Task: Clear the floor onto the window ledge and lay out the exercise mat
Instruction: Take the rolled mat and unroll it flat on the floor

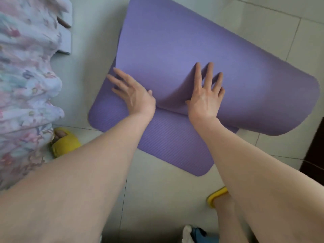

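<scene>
A purple ribbed exercise mat [175, 41] lies on the pale tiled floor, partly unrolled, with its curled part bulging up across the middle and right. A flat stretch of it reaches toward me at the lower left. My left hand [131, 93] presses flat on the curl's left side with fingers spread. My right hand [206, 95] lies flat on the curl beside it, fingers spread and pointing away. Neither hand grips anything.
Floral fabric [26, 76] hangs down the left side. Yellow slippers [64, 142] are on my feet, the second [216, 195] near the bottom right. A dark wooden edge [315, 151] stands at the right. A white and blue item [192, 233] lies at the bottom.
</scene>
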